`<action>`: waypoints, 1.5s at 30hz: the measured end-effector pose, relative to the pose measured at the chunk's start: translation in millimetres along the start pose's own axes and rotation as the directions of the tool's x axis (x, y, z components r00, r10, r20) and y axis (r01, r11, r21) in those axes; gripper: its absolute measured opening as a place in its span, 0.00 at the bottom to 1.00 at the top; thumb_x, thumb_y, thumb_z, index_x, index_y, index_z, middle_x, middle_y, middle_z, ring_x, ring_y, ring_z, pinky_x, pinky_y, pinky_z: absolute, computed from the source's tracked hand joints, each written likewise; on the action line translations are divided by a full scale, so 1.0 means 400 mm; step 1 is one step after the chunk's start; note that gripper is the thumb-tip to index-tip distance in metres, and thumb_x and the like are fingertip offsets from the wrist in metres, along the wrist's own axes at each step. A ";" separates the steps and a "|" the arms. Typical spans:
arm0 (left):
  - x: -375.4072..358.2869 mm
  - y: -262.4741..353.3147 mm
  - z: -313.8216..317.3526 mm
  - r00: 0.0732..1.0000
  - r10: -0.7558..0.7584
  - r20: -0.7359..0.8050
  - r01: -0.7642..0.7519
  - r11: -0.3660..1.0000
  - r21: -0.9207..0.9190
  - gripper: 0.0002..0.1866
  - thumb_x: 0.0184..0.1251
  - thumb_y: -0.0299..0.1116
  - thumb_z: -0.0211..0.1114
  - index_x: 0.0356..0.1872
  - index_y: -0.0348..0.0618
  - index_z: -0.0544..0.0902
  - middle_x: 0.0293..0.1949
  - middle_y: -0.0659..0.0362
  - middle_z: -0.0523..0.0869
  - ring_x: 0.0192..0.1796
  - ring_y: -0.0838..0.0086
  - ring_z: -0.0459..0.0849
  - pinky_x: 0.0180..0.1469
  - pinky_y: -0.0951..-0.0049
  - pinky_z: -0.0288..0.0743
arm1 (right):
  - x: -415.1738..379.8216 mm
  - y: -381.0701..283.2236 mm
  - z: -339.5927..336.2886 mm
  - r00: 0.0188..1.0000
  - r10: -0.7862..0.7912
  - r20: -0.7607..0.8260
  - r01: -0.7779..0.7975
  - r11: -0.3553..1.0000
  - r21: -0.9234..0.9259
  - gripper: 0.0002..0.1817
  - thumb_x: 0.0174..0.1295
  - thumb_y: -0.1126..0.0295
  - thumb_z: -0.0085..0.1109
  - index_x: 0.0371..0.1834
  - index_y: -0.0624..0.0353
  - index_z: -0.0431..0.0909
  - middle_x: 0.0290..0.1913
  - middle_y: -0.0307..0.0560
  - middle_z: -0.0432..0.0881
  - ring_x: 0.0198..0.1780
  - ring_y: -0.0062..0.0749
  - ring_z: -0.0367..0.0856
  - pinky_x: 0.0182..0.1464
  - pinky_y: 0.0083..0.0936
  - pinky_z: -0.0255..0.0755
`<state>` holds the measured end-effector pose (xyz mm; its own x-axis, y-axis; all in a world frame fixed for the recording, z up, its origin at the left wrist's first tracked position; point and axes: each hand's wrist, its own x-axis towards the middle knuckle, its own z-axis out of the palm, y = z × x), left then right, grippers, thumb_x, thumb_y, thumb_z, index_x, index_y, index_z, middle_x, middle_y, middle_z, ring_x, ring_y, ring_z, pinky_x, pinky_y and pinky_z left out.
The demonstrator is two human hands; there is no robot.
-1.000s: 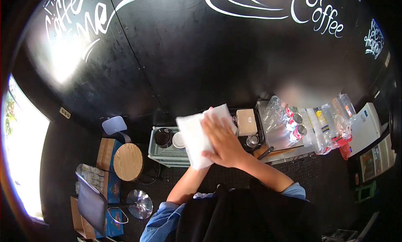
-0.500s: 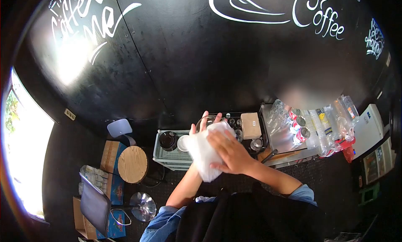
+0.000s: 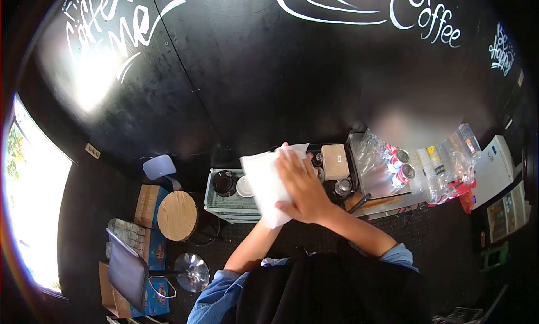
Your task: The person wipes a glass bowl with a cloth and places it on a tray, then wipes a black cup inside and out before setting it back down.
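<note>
A white sheet of paper tissue (image 3: 264,184) lies between my two hands in front of me. My right hand (image 3: 301,186) presses on its top side, fingers stretched upward and thumb near the lower edge, keeping hold of it. Most of my left hand (image 3: 285,146) is hidden behind the tissue. Only a bit of its fingers shows past the top edge, pointing away from me, and its wrist comes out below. Beyond the hands, a dark round dish (image 3: 224,184) and a small white dish (image 3: 244,187) sit on a pale green rack (image 3: 238,214).
A brown box (image 3: 335,162) and a metal jar (image 3: 343,187) stand right of the hands. On the steel counter (image 3: 373,185) are several cans (image 3: 403,175) and plastic cups (image 3: 432,175). At left are a round wooden stool (image 3: 177,216), a dark chair (image 3: 127,270) and cartons (image 3: 147,209).
The tissue looks flatter and more spread out. My left fingers, spread in view before, are now mostly covered by it. My right hand has shifted slightly up and left.
</note>
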<state>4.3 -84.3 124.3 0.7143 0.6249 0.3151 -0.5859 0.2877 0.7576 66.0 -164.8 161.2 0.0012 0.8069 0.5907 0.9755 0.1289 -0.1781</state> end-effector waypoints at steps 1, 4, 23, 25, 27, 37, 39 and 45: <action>0.005 0.000 -0.001 0.996 -0.075 0.045 0.085 0.948 -0.308 0.29 0.66 0.59 0.35 0.66 0.63 0.54 0.66 0.55 0.58 0.68 0.64 0.56 0.65 0.51 0.51 | -0.007 -0.005 0.001 1.000 0.001 -0.001 -0.001 1.000 -0.003 0.40 0.61 0.43 0.40 0.65 0.67 0.53 0.68 0.57 0.54 0.69 0.47 0.51 0.67 0.46 0.44; 0.014 0.069 0.017 0.987 -0.141 0.084 0.160 0.728 -0.667 0.32 0.64 0.61 0.39 0.67 0.61 0.54 0.64 0.50 0.60 0.64 0.57 0.61 0.64 0.49 0.54 | -0.030 -0.010 0.016 0.986 -0.166 0.029 0.158 0.970 0.187 0.39 0.62 0.44 0.41 0.66 0.65 0.53 0.68 0.56 0.54 0.69 0.46 0.53 0.66 0.47 0.45; -0.007 -0.103 -0.025 0.983 -0.051 -0.178 0.015 0.980 -0.197 0.17 0.68 0.42 0.50 0.54 0.46 0.67 0.42 0.63 0.75 0.43 0.77 0.75 0.43 0.75 0.72 | -0.051 0.035 0.075 0.890 0.329 -0.317 -0.053 0.764 0.643 0.19 0.58 0.76 0.50 0.54 0.65 0.71 0.37 0.60 0.80 0.34 0.35 0.83 0.35 0.21 0.71; -0.001 -0.104 -0.036 0.981 -0.042 -0.188 0.014 0.988 -0.152 0.13 0.67 0.37 0.53 0.49 0.44 0.71 0.40 0.62 0.77 0.41 0.77 0.78 0.44 0.75 0.74 | -0.051 0.044 0.062 0.825 0.533 -0.188 -0.218 0.608 0.763 0.12 0.61 0.70 0.53 0.44 0.67 0.76 0.31 0.49 0.82 0.31 0.20 0.79 0.33 0.17 0.70; 0.005 -0.092 -0.025 0.968 -0.042 -0.247 0.032 0.999 -0.044 0.12 0.67 0.34 0.53 0.48 0.41 0.72 0.44 0.60 0.79 0.45 0.76 0.79 0.46 0.74 0.75 | -0.047 0.061 0.060 0.754 0.636 -0.161 -0.195 0.451 0.871 0.14 0.62 0.64 0.54 0.41 0.66 0.77 0.31 0.39 0.81 0.31 0.14 0.75 0.32 0.15 0.69; -0.018 -0.044 0.003 0.956 -0.020 -0.294 0.046 0.996 0.080 0.06 0.66 0.33 0.57 0.33 0.44 0.73 0.24 0.65 0.78 0.27 0.86 0.75 0.33 0.83 0.71 | -0.027 0.117 0.089 0.611 0.791 0.037 -0.045 -0.011 0.999 0.18 0.64 0.57 0.51 0.39 0.64 0.76 0.30 0.36 0.78 0.29 0.12 0.71 0.30 0.12 0.64; -0.019 -0.052 -0.011 0.944 -0.150 -0.295 0.134 0.988 -0.072 0.08 0.67 0.37 0.55 0.31 0.44 0.73 0.23 0.65 0.77 0.25 0.84 0.75 0.32 0.83 0.71 | -0.028 0.120 0.095 0.596 0.801 0.060 -0.028 -0.053 0.998 0.19 0.64 0.56 0.51 0.39 0.64 0.76 0.31 0.36 0.78 0.30 0.12 0.72 0.30 0.12 0.65; -0.032 -0.042 0.001 0.944 -0.274 -0.182 0.211 0.929 -0.305 0.14 0.71 0.47 0.45 0.31 0.52 0.72 0.32 0.69 0.76 0.37 0.81 0.75 0.44 0.73 0.69 | -0.021 0.114 0.087 0.644 0.722 0.254 -0.011 -0.323 0.946 0.23 0.65 0.54 0.47 0.49 0.66 0.72 0.43 0.45 0.79 0.43 0.27 0.79 0.47 0.25 0.71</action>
<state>5.3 -97.2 107.6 0.7657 0.6430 -0.0143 -0.5102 0.6208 0.5953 102.9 -145.6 120.7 0.6489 0.7590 0.0525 -0.5227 0.4950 -0.6941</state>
